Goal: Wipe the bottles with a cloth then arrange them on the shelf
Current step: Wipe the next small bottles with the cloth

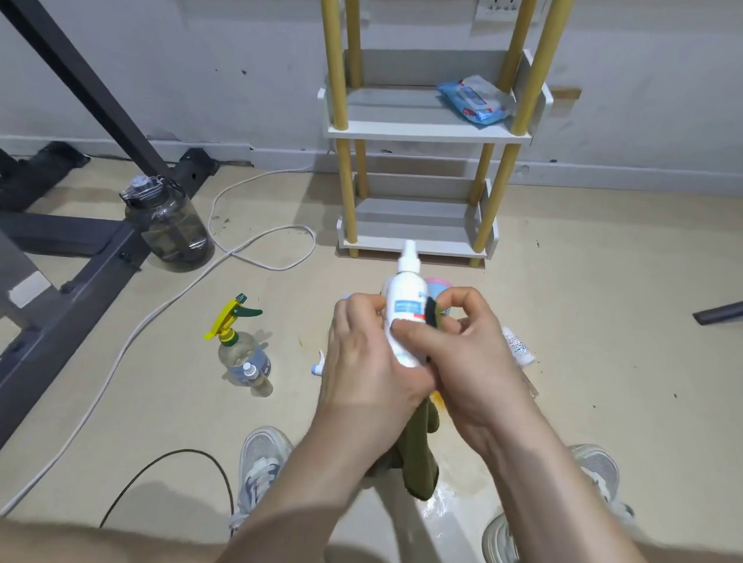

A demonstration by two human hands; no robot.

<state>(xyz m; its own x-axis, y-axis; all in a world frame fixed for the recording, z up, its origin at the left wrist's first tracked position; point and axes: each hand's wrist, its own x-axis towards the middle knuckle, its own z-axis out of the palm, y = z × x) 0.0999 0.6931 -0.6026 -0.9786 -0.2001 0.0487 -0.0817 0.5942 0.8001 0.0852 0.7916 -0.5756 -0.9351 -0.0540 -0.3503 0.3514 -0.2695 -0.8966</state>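
Observation:
A white bottle point(405, 299) with a blue label and a narrow nozzle is held upright in front of me. My left hand point(367, 357) grips its lower body from the left. My right hand point(464, 347) presses an olive-green cloth point(418, 455) against the bottle's right side, thumb across the front; the cloth hangs down between my wrists. The white shelf point(425, 133) with yellow posts stands against the wall ahead. A clear spray bottle point(237, 339) with a yellow-green trigger stands on the floor to the left, and a small clear bottle point(257, 378) stands beside it.
A blue wipes pack point(477, 99) lies on the shelf's middle tier. A dark water jug point(169, 223), white cable point(244, 251) and grey metal frame point(47, 244) are at left. A white tube point(517, 345) lies right of my hands, a pink-topped container point(439, 285) behind them.

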